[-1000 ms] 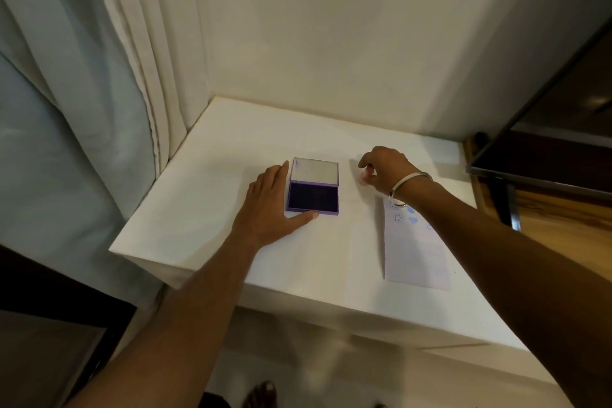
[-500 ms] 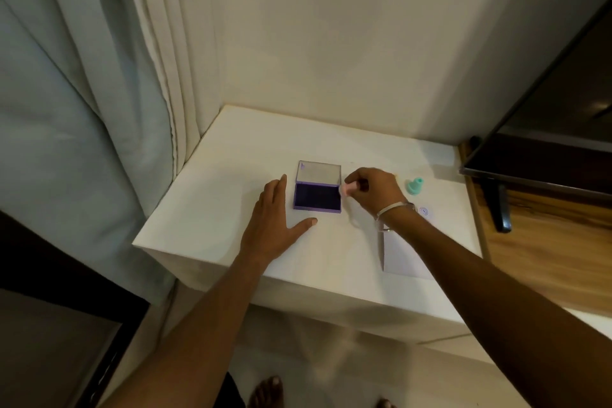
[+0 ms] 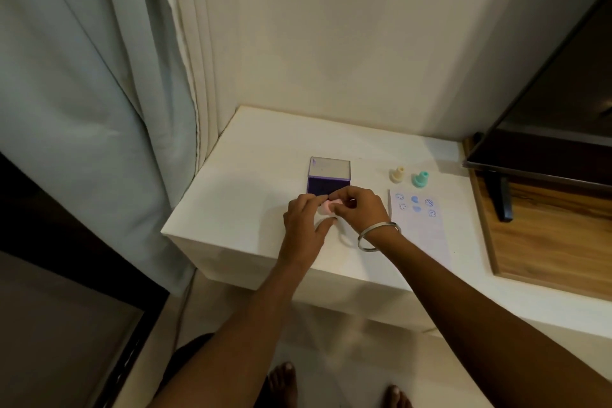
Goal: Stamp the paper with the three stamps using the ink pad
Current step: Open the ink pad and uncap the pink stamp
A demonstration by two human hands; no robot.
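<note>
We pinch the pink stamp (image 3: pixel 326 206) between both our left hand (image 3: pixel 306 225) and right hand (image 3: pixel 359 209), just before the open ink pad (image 3: pixel 328 180). The paper (image 3: pixel 419 225) already carries six prints; yellow stamp (image 3: pixel 397 174) and teal stamp (image 3: pixel 420 178) stand beyond it.

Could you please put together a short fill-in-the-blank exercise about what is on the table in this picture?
1. Both hands hold the ____ stamp in front of the ink pad.
2. The ink pad's lid is ____.
3. The yellow stamp stands to the left of the ____ stamp.
4. The paper already bears ____ prints.

Missing words: pink; open; green; six
</note>
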